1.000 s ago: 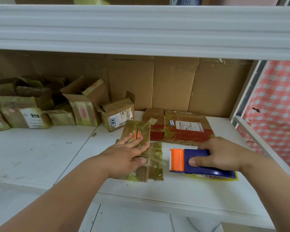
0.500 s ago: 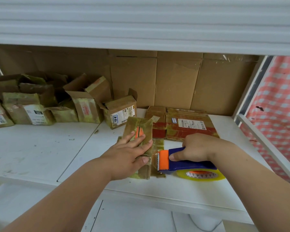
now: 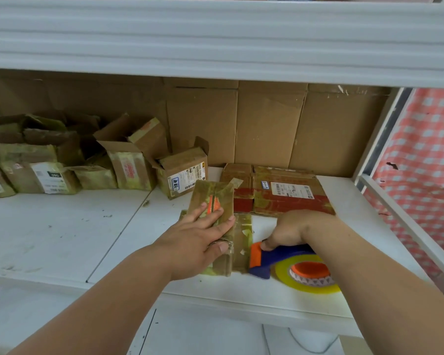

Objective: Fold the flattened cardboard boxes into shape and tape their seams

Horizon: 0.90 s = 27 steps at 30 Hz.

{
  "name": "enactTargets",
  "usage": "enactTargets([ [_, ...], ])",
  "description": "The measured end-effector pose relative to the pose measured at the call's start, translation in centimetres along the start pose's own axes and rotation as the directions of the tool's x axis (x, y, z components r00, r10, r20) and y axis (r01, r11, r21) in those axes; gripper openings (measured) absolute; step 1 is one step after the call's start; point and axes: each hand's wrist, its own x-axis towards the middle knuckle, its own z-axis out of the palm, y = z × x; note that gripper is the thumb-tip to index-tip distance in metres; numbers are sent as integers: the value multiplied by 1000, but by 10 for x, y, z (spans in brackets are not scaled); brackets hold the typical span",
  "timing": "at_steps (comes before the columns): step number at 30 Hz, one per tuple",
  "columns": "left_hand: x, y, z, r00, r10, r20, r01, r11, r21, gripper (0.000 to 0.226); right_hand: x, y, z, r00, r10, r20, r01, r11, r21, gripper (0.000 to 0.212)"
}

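Left hand (image 3: 199,242) lies flat, fingers straight, pressing the small folded cardboard box (image 3: 217,226) onto the white shelf (image 3: 62,226); box sits right under the palm, its taped flap sticking out past the fingertips. Right hand (image 3: 289,230) curls around the blue tape dispenser (image 3: 274,260), whose orange blade end touches the box's side just right of the left thumb; yellowish tape roll (image 3: 310,276) trails behind the grip. Box looks light, thin-walled, worn and glossy with old tape, so likely slippery and easy to crush; best pinned from the top with a flat palm. Can't quite tell if tape is stuck on yet. Beyond the fingers: flattened boxes (image 3: 280,190), opened boxes (image 3: 128,162) far left, cardboard backing (image 3: 267,124), shelf board (image 3: 215,34) overhead, checkered cloth (image 3: 420,162) right.
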Motion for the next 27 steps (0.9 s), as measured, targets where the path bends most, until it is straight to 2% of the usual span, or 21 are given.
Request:
enactTargets([
  [2,1,-1,-1,1000,-3,5,3,1000,-4,55,-5,7,-2,995,14,-99,-14,1000,-9,50],
  [4,4,0,-2,1000,-6,18,7,1000,-13,56,-10,13,-2,963,15,-268,-17,1000,-6,56],
  [6,6,0,-2,1000,-9,25,10,1000,-22,58,-11,17,7,873,6,-487,-43,997,-64,62],
  [8,6,0,-2,1000,-11,21,12,1000,-16,60,-6,23,24,784,-27,-620,-71,989,-132,60],
  [10,5,0,-1,1000,-13,11,13,1000,-5,62,4,30,46,768,-52,-638,-86,979,-184,55],
  [12,4,0,-2,1000,-11,8,11,1000,-4,64,13,38,68,805,-37,-592,-95,977,-191,53],
  [14,2,-1,-2,1000,-3,4,3,1000,-8,67,17,43,84,803,5,-595,-129,978,-166,53],
  [16,1,-3,0,1000,9,-25,-9,1000,-8,68,18,40,94,710,11,-704,-131,985,-116,56],
  [17,0,-3,2,998,15,-58,-16,1000,-16,69,16,33,96,630,8,-777,-62,997,-40,57],
  [18,0,-4,4,995,15,-101,-18,999,-35,68,12,23,97,548,6,-836,79,995,59,56],
  [19,-1,-5,7,989,10,-150,-20,998,-68,68,7,10,98,506,5,-862,266,950,162,54],
  [20,-1,-7,11,978,5,-206,-29,993,-112,68,-2,-5,99,511,-10,-859,450,855,257,53],
  [21,-2,-8,15,965,-2,-264,-43,985,-168,69,-10,-22,104,559,-40,-828,585,727,360,54],
  [22,-3,-10,20,945,-15,-327,-65,970,-234,71,-20,-38,109,626,-90,-775,658,595,462,54],
  [24,-5,-11,29,901,-83,-425,-98,917,-387,73,-30,-64,126,727,-180,-662,669,402,625,55],
  [27,-8,-4,31,874,-192,-446,-119,806,-580,83,-26,-83,144,777,-164,-607,629,221,745,76],
])
